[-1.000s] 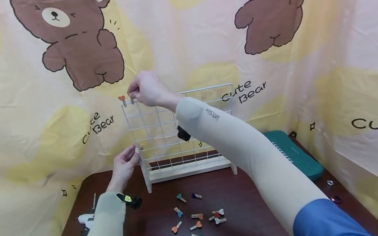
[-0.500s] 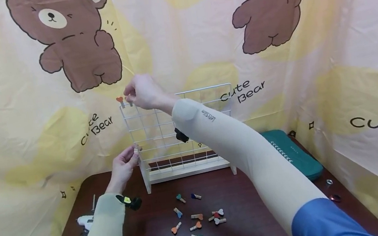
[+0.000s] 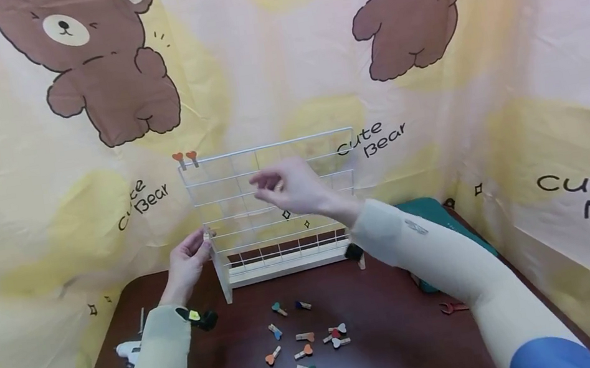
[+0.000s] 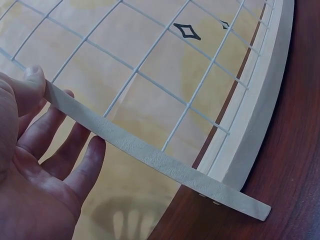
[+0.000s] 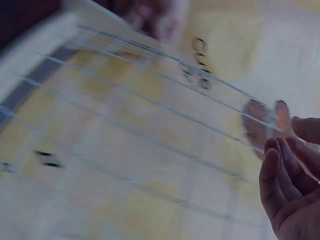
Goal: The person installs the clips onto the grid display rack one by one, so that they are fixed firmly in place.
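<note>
A white wire grid rack stands on a wooden base point(image 3: 289, 266) at the back of the table. Two clothespins with orange-red hearts, one outermost point(image 3: 178, 157) and one beside it point(image 3: 191, 156), are clipped upright at the left end of its top wire. My left hand point(image 3: 186, 265) grips the rack's wooden side post point(image 4: 150, 152), thumb on one face and fingers behind. In front of the grid, apart from it, my right hand point(image 3: 296, 190) is in the air with loosely bent fingers and holds nothing visible. Several heart clothespins point(image 3: 304, 352) lie scattered on the table point(image 3: 384, 335).
A teal case point(image 3: 429, 215) lies at the back right, partly behind my right arm. Close by is a red wrench-like piece point(image 3: 453, 307). A white glue-gun-like tool point(image 3: 128, 351) sits at the left edge. A bear-print curtain point(image 3: 268, 74) hangs behind and around the table.
My right hand has let go of the second clothespin on the top wire and moved right and down. My left hand keeps its grip on the post. The head view has shifted slightly.
</note>
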Action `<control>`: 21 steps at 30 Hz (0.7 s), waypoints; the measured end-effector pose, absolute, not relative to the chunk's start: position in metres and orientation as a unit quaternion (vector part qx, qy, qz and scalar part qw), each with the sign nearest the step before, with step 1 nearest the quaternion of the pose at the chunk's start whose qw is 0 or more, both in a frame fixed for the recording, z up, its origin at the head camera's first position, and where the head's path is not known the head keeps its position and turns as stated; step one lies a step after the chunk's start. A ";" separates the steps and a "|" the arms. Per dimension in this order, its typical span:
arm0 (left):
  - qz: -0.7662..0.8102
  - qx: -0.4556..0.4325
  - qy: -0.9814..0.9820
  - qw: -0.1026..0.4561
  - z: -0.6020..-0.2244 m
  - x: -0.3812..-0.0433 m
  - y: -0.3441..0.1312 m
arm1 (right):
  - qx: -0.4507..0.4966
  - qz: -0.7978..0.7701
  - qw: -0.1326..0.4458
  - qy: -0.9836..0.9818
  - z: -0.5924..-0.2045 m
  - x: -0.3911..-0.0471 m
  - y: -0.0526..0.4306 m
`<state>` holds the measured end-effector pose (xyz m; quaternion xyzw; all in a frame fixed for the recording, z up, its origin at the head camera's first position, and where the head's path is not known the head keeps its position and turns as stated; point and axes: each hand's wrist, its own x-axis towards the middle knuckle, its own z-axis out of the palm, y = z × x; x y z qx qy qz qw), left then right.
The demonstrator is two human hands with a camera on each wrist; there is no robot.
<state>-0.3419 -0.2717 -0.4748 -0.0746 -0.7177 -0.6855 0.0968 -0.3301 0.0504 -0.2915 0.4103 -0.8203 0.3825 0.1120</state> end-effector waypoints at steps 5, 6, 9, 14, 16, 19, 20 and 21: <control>-0.690 -0.079 -0.713 0.094 -0.476 -0.340 -0.277 | 0.433 0.343 0.041 -0.832 -0.361 -0.316 0.091; -0.690 -0.079 -0.714 0.092 -0.476 -0.339 -0.278 | 0.440 0.332 0.026 -0.834 -0.375 -0.314 0.098; -0.691 -0.078 -0.712 0.095 -0.476 -0.338 -0.279 | 0.453 0.281 -0.014 -0.846 -0.416 -0.306 0.115; -0.691 -0.079 -0.712 0.095 -0.475 -0.340 -0.277 | 0.446 0.187 -0.113 -0.868 -0.480 -0.291 0.137; -0.688 -0.080 -0.716 0.094 -0.475 -0.341 -0.275 | 0.433 0.166 -0.148 -0.873 -0.499 -0.285 0.142; -0.688 -0.076 -0.715 0.093 -0.473 -0.341 -0.273 | 0.407 0.161 -0.170 -0.883 -0.519 -0.277 0.145; -0.687 -0.077 -0.716 0.092 -0.473 -0.341 -0.273 | 0.401 0.164 -0.166 -0.886 -0.523 -0.275 0.145; -0.686 -0.076 -0.718 0.092 -0.473 -0.341 -0.273 | 0.398 0.168 -0.162 -0.887 -0.527 -0.274 0.144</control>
